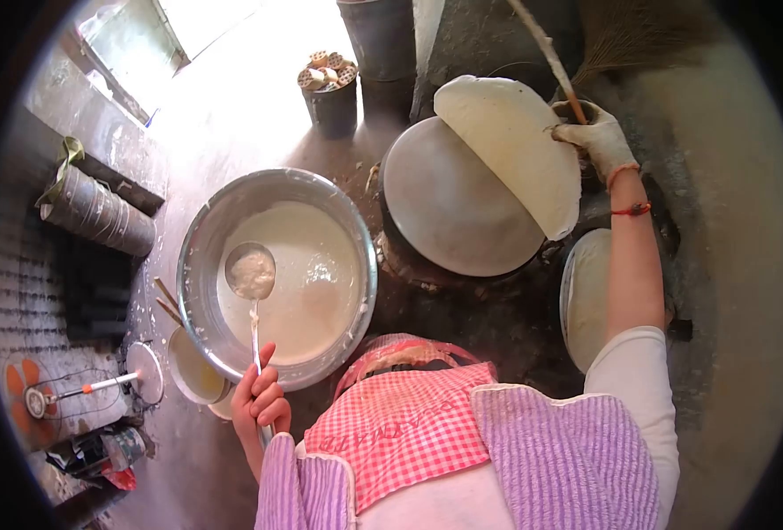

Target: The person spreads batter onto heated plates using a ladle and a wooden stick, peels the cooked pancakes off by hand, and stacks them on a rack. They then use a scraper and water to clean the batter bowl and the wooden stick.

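Where light floods in, grey floor (184,464), round griddle (453,201), orange-bladed fan (34,402).

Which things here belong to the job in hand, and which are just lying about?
In use:
ladle, in left hand
basin of batter
griddle
flatbread
stick, in right hand

Seemingly just lying about:
orange-bladed fan
metal cylinder
broom

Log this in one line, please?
left hand: metal ladle over silver basin of creamy batter; gloved right hand: wooden stick; thin pale sheet: partly on round griddle
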A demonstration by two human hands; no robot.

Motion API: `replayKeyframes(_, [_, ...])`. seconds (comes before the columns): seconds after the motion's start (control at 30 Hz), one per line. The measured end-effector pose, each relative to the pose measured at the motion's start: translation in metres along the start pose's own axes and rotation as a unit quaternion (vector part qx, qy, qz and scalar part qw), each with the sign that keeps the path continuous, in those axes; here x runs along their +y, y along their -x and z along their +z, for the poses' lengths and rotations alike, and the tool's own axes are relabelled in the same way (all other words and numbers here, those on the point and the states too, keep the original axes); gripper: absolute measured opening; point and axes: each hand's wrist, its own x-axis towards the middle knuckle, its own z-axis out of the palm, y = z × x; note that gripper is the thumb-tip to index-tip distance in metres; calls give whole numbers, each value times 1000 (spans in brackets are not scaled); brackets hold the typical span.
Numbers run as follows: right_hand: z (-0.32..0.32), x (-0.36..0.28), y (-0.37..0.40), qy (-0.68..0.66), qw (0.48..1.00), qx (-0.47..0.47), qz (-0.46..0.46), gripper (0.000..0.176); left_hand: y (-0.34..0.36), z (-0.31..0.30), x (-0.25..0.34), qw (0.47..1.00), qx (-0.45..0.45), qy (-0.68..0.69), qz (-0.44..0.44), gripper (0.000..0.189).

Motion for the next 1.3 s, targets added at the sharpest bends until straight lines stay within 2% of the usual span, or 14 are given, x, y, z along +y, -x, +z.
replayKeyframes(0.17, [-65, -1, -2, -77, 994, 73, 38, 37, -12, 5, -13, 1000, -16, 10, -23, 44])
replayKeyframes(0.37, [-160, 44, 15, -207, 944, 219, 137, 16, -30, 20, -21, 997, -24, -4, -73, 45])
replayKeyframes(0.47, [-212, 81, 37, -218, 931, 273, 102, 14, -45, 24, -13, 989, -20, -55, -133, 44])
replayKeyframes(0.63, [-295, 140, 150, -318, 865, 373, 110, 18, -60, 46, -17, 970, -16, -161, -180, 41])
replayKeyframes(0.77, [-321, 146, 347, -327, 821, 452, 126, 24, -75, 51, -8, 915, -42, -263, -305, 39])
replayKeyframes(0.8, [-278, 90, 391, -329, 785, 513, 106, 12, -85, 53, -3, 886, -58, -296, -353, 38])
replayKeyframes(0.87, [-277, 102, 509, -367, 756, 532, 104, 5, -98, 41, -1, 855, -47, -312, -411, 40])
replayKeyframes(1.0, [-216, -32, 756, -291, 706, 628, 148, 30, -80, 4, -45, 786, 41, -213, -579, 41])
replayKeyframes(1.03, [-195, -61, 789, -249, 634, 713, 167, 36, -72, -5, -56, 764, 36, -210, -609, 43])
replayKeyframes(1.1, [-170, -97, 920, -175, 552, 795, 181, 15, -23, -42, -91, 721, 58, -224, -653, 47])
replayKeyframes(1.13, [-156, -117, 980, -90, 500, 816, 277, 25, -6, -65, -109, 681, 59, -216, -698, 50])
replayKeyframes(1.2, [-96, -164, 1071, -94, 463, 866, 164, 9, 32, -106, -142, 604, 64, -206, -767, 54])
replayKeyframes(1.23, [-69, -181, 1138, -64, 435, 881, 176, 15, 48, -113, -156, 566, 70, -211, -794, 54])
replayKeyframes(1.3, [-5, -247, 1111, -39, 369, 918, 136, 17, 39, -82, -163, 521, 76, -226, -820, 55])
